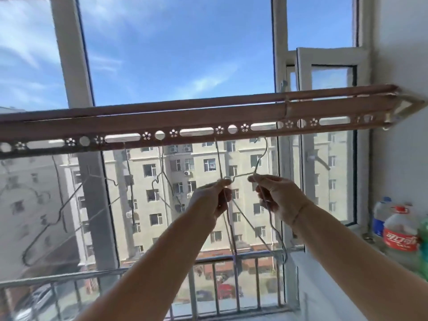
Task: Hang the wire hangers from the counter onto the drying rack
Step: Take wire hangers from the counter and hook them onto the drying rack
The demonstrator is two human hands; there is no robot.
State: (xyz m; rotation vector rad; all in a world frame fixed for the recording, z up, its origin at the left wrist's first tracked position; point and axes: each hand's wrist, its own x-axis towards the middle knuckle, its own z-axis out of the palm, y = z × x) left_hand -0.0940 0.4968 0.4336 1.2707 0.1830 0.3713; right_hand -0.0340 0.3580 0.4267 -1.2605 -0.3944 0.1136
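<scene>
Both arms are up at the window, and the action sits just right of centre. The left hand (pixel 209 200) has its fingers curled, thumb and forefinger pinching the wire hanger (pixel 242 176) at a small loop in its shoulder. At 3 o'clock from it, close by but not touching, the right hand (pixel 279 198) pinches the same wire at the base of the neck, its other fingers folded round the strand that runs down through the palm. So that's 2 hands on 1 hanger! From the right hand's pinch the neck climbs toward 12 o'clock and the hook curls right under the drying rack (pixel 162 119), meeting its lower perforated strip, though whether it is seated in a hole I cannot tell. The rest of the hanger trails down toward 6 o'clock, between the forearms. Toward 9 o'clock, other hangers (pixel 60 210) already dangle from that same strip, blurred and tilted. The rack itself spans the frame, rising toward 2 o'clock where it meets the wall. Down at 4 o'clock, a red-labelled bottle (pixel 400 237) stands on the sill with a blue-capped bottle (pixel 382 214) just behind it.
</scene>
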